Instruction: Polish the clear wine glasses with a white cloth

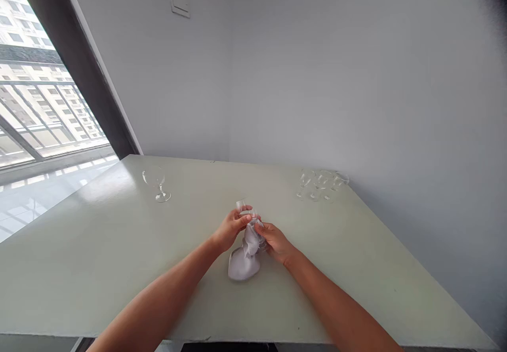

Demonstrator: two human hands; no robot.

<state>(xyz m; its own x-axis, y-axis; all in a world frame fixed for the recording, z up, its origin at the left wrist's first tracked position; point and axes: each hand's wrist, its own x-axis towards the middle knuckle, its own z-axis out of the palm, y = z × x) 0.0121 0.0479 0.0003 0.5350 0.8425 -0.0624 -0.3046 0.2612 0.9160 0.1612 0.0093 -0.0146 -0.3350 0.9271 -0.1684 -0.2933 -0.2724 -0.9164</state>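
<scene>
Near the middle of the pale table, my left hand (233, 226) is wrapped round the bowl of a clear stemmed glass (241, 205), which is tilted with its rim away from me. My right hand (276, 240) pinches a light lilac cloth (251, 240) against the stem and foot end of the same glass. The cloth hangs below both hands, and its lower part reaches the tabletop. Fingers and cloth hide part of the glass.
One stemmed glass (154, 178) stands upright at the left on the table (99, 257). Three more glasses (321, 180) stand close together at the back right, near the grey wall. A window is at far left.
</scene>
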